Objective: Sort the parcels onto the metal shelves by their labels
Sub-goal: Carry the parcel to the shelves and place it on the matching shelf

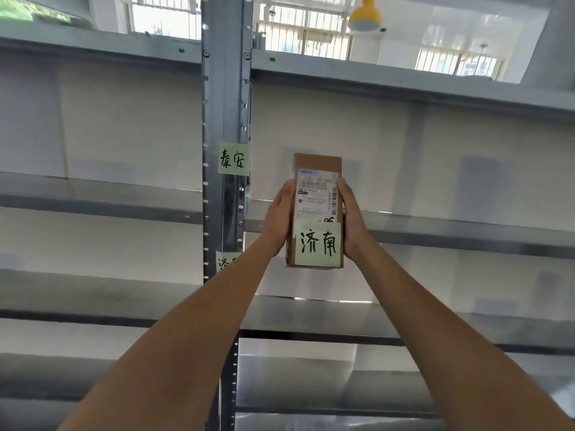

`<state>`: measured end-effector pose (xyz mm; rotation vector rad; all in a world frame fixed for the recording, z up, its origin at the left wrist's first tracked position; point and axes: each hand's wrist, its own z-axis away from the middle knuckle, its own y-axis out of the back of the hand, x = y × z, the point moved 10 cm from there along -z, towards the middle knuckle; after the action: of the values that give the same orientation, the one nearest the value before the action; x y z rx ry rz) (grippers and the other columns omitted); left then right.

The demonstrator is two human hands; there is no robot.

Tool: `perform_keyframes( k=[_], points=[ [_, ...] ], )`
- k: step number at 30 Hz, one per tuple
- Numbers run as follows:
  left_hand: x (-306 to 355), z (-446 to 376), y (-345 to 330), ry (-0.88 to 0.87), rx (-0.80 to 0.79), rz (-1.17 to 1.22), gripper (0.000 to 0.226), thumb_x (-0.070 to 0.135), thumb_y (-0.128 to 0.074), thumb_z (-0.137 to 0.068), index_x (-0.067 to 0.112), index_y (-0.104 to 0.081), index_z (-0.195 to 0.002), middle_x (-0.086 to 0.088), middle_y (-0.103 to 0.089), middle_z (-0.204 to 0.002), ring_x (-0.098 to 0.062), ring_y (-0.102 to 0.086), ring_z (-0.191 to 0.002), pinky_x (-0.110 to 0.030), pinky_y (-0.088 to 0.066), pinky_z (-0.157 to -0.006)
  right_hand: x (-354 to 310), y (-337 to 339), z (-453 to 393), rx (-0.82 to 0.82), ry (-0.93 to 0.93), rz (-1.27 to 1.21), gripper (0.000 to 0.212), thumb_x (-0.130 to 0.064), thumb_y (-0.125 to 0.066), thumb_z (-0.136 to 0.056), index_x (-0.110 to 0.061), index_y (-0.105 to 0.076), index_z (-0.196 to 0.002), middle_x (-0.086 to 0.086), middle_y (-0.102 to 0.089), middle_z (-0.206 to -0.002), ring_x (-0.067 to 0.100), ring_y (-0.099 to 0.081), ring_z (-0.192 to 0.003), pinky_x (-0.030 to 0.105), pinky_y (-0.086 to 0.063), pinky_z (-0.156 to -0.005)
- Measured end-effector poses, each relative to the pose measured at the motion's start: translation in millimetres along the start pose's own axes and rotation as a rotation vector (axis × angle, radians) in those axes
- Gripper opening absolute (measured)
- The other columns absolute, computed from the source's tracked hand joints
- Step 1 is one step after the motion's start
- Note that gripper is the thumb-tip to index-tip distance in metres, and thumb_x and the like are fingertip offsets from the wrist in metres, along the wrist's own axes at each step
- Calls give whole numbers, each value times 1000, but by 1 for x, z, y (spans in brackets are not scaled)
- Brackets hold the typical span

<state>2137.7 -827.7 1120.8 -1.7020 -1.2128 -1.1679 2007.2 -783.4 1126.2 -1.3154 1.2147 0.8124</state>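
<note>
A small brown cardboard parcel (pixel 316 169) is held up in front of the metal shelves (pixel 435 231). It bears a white shipping label and a pale green note reading 济南. My left hand (pixel 280 213) holds its left side and my right hand (pixel 351 219) holds its right side, fingers wrapped behind it. On the grey upright post (pixel 224 104) a green note (pixel 234 159) reads 泰安 at the upper shelf level. A second green note (pixel 224 262) lower on the post is partly hidden by my left forearm.
Grey metal shelf boards run left and right of the post at several heights, bare where visible. Windows with bars and a yellow hanging lamp (pixel 365 14) show above the top shelf.
</note>
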Motion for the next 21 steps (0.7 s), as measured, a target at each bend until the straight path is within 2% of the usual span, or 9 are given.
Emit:
perform_keyframes(
  k=[2,6,8,11,12,16,21],
  points=[
    [0,-7,-1,-5,7,11,92,92,-41,-72,31,-53,-140,-3,-68,-129,-26,-64,-119,-53,-46,-106,-5,0,1,-5,8,-11,69,-67,-49,-93,-15,-63,-136,19,-72,-124,34,-71,-104,40,-60,-81],
    [9,0,-2,0,20,25,104,93,-46,-67,25,-43,-146,-7,-65,-132,-27,-63,-120,-54,-48,-104,-4,6,1,3,15,-35,66,-68,-50,-92,-18,-65,-133,18,-73,-122,35,-71,-106,45,-59,-89],
    [12,10,-2,11,14,29,96,89,-45,-72,26,-46,-144,-5,-67,-128,-24,-65,-116,-52,-50,-101,3,9,3,18,6,-38,64,-68,-53,-90,-20,-67,-130,18,-73,-121,35,-72,-106,48,-58,-94],
    [-2,25,1,36,22,50,62,65,-40,-95,20,-57,-134,-6,-71,-117,-19,-69,-103,-43,-56,-92,30,16,5,52,-39,5,77,-75,-64,-75,-22,-66,-131,19,-72,-123,40,-69,-114,56,-52,-103],
    [-14,29,4,48,26,48,57,60,-39,-98,18,-60,-129,-7,-72,-114,-19,-70,-99,-39,-57,-88,42,19,7,64,-57,21,81,-76,-66,-71,-22,-66,-130,19,-72,-123,41,-68,-115,57,-51,-104],
    [-70,47,18,137,41,70,73,76,-44,-83,19,-60,-127,-5,-73,-113,-21,-71,-102,-41,-57,-88,97,24,21,99,-167,29,90,-76,-70,-62,-17,-65,-129,22,-71,-122,42,-66,-116,51,-55,-99],
    [-131,58,35,223,62,10,83,79,-43,-80,20,-53,-136,-8,-72,-115,-18,-72,-99,-32,-57,-79,155,26,33,116,-276,40,90,-79,-68,-64,-18,-64,-130,24,-69,-124,45,-66,-115,52,-55,-100]
  ],
)
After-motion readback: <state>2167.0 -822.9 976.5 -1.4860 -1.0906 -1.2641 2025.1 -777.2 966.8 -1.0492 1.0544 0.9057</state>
